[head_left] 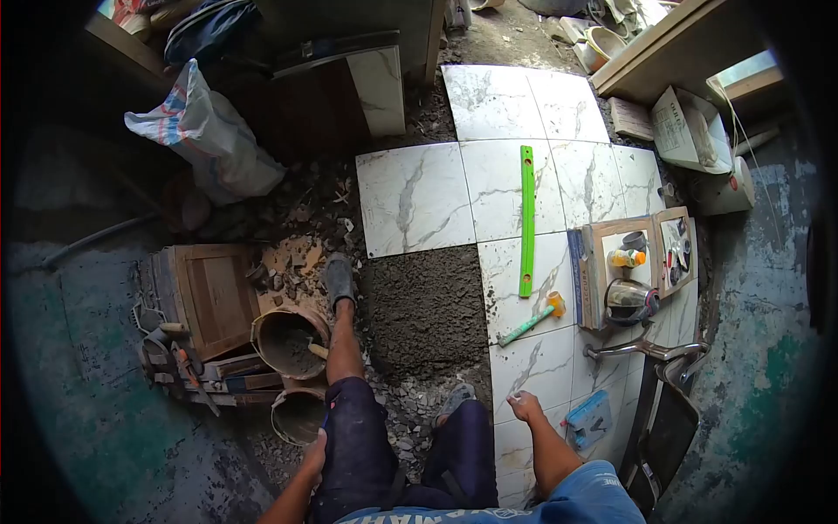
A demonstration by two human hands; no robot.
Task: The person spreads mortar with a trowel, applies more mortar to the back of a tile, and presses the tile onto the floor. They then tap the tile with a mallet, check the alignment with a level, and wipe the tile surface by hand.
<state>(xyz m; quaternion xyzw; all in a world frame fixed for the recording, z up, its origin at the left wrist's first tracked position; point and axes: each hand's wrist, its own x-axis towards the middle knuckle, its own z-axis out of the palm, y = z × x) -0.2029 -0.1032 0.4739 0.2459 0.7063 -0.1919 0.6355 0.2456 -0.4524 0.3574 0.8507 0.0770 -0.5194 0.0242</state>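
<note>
My left hand (314, 456) rests against the outer side of my left thigh, its fingers mostly hidden. Over the white marbled tiles, my right hand (525, 405) is closed, fingertips together; what they hold, if anything, I cannot make out. Ahead of it lies a mallet (528, 324) with a green handle and orange head. A bright green spirit level (526, 223) lies lengthwise on the tiles (410, 196). Between my feet and those tiles spreads a square bed of wet grey mortar (422, 306). Near my left leg stands a bucket (284, 345) of mortar, with a wooden-handled tool (318, 350) in it.
A second bucket (297, 417) stands behind the first. Stacked tile boxes (583, 271) on the right carry a bottle (627, 258) and a glass pot (630, 299). A metal-framed chair (668, 419) and blue plastic case (588, 421) are near my right arm. A white sack (218, 144) stands far left.
</note>
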